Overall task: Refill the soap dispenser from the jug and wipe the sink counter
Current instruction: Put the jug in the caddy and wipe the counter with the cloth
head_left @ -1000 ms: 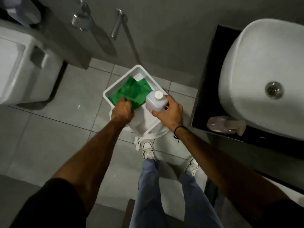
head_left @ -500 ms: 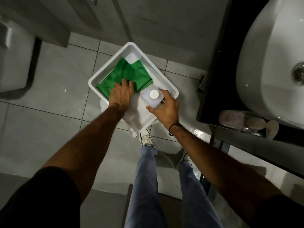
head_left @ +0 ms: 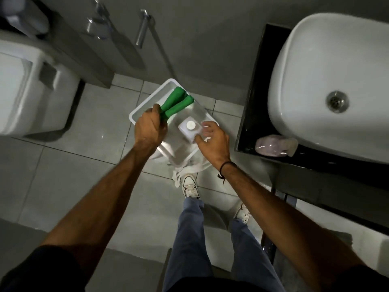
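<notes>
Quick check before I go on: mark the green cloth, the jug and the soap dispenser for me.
Green cloth (head_left: 176, 104), head view, on the bunched folds beyond the left fist.
Jug (head_left: 191, 124), head view, on its white cap.
Soap dispenser (head_left: 273, 144), head view, on its clear body lying on the black counter.

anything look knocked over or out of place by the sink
Yes: the pinkish soap dispenser lies on its side on the black counter, against the basin's front edge. No spill is visible around it.

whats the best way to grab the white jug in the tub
Grip the white jug around its squarish body just below the cap, from the right, where the right hand already reaches. It stands upright in the tub, so lift straight up.
</notes>
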